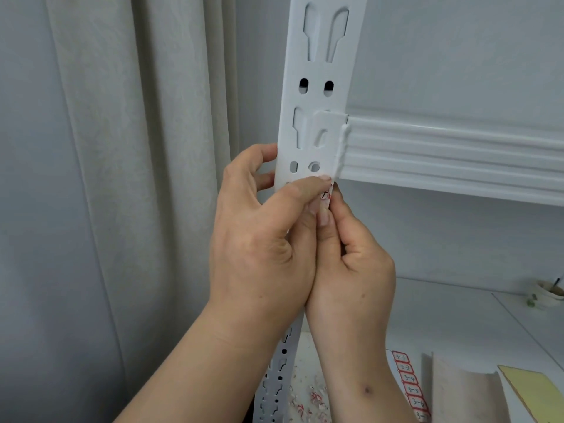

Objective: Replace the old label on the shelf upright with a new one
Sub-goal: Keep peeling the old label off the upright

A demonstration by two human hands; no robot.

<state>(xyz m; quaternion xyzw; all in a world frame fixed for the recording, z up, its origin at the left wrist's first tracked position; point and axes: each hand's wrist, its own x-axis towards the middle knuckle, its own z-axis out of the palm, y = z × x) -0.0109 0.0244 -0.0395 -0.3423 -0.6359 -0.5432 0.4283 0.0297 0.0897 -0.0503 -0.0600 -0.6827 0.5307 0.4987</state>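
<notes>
A white perforated shelf upright (317, 87) runs up the middle of the head view. Just below the shelf beam, a small white label with red marks (325, 195) sits on the upright, mostly hidden by fingers. My left hand (262, 239) wraps the upright, fingers behind its left edge and thumb pressing across the front onto the label. My right hand (351, 264) pinches the label's lower edge between thumb and forefinger. A sheet of new red-bordered labels (410, 386) marked 3-1, 3-2 and onward lies on the lower shelf.
A ribbed white shelf beam (457, 154) joins the upright on the right. Beige curtains (106, 178) hang at the left. Red and white paper scraps (314, 398) litter the lower shelf. A yellow-topped box (531, 392) and a small cup (549, 293) stand at the right.
</notes>
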